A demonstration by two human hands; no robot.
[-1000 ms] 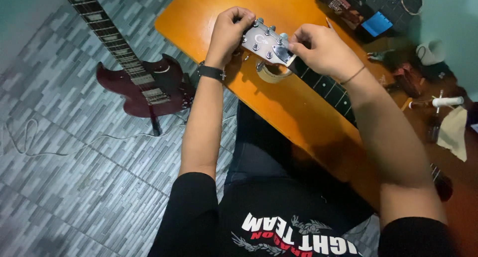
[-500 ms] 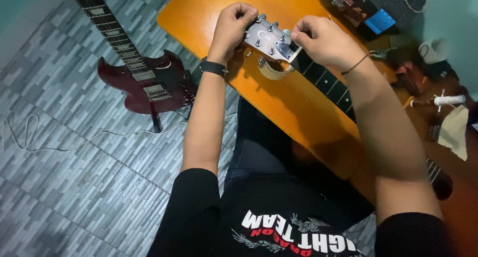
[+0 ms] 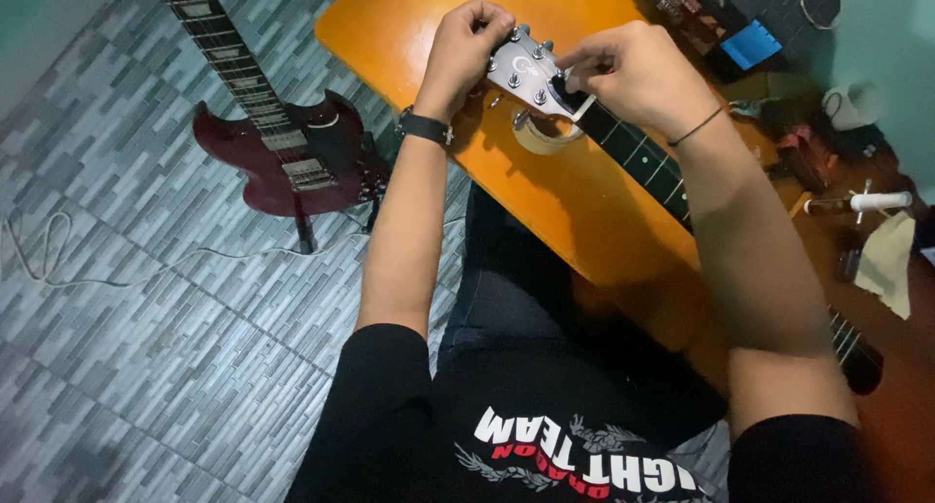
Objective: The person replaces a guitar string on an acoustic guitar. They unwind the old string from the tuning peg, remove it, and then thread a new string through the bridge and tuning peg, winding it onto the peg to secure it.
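Closest to the camera is the person's lap in a black printed shirt, both forearms reaching out over the orange desk [image 3: 584,211]. A guitar neck [image 3: 638,157] runs across that desk with its headstock [image 3: 524,73] propped up on a roll of tape [image 3: 545,138]. The left hand [image 3: 466,50] has its fingers closed around a tuner on the headstock's far edge, a black watch on that wrist. The right hand [image 3: 628,74] pinches shut down at the nut end, though what's between those fingers I can't tell.

My take: keep the neck steady on the roll, brace with the right, and turn the peg in small bits so nothing slips.

Off to the left, a dark red electric guitar [image 3: 292,157] lies flat on the tiled floor [image 3: 117,367]. The desk's far end has small clutter, including a blue box [image 3: 750,45].
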